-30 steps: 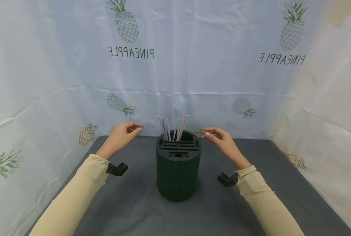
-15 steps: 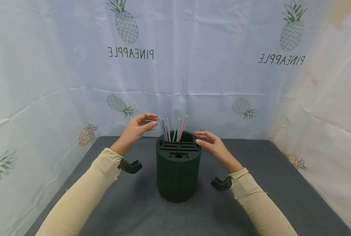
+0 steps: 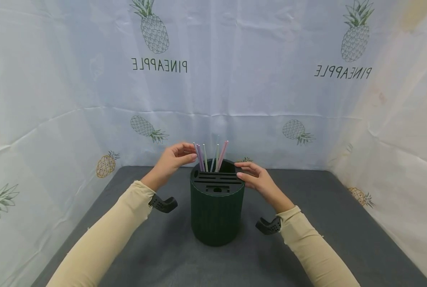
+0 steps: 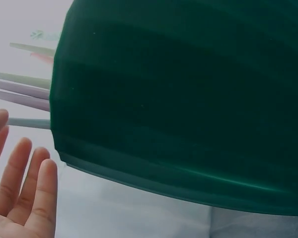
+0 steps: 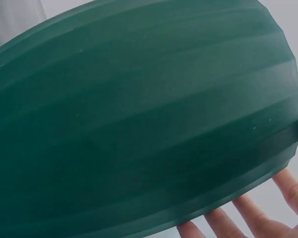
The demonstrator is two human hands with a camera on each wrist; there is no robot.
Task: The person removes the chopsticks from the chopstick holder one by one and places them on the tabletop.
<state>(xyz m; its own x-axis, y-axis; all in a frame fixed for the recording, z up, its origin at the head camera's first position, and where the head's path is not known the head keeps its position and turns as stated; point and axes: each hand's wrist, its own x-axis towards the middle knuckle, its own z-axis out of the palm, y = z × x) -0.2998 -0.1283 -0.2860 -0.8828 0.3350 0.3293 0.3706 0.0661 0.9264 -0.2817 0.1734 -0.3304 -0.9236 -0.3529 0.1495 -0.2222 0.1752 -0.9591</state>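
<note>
A dark green ribbed knife block (image 3: 217,215) with a slotted black top stands upright on the table. Several pastel chopsticks (image 3: 220,155) rise from its rear opening, in purple, green, blue and pink. My left hand (image 3: 174,159) is at their left side. In the left wrist view, its thumb and forefinger pinch the end of a light blue chopstick (image 4: 30,123), while the other fingers are spread. On the block's right, my right hand (image 3: 258,179) holds the upper rim, thumb at the front and fingers (image 5: 253,215) along the far side. Part of that thumb is hidden by the block.
A dark grey cloth (image 3: 156,247) covers the table. White curtain (image 3: 242,87) printed with pineapples hangs close behind and along both sides. A black wrist camera mount (image 3: 164,204) sits under the left wrist, another mount (image 3: 268,226) under the right.
Both hands have moved inward: the left rightward to the blue chopstick, which it now pinches, the right leftward onto the rim of the knife block. The block has stayed in place.
</note>
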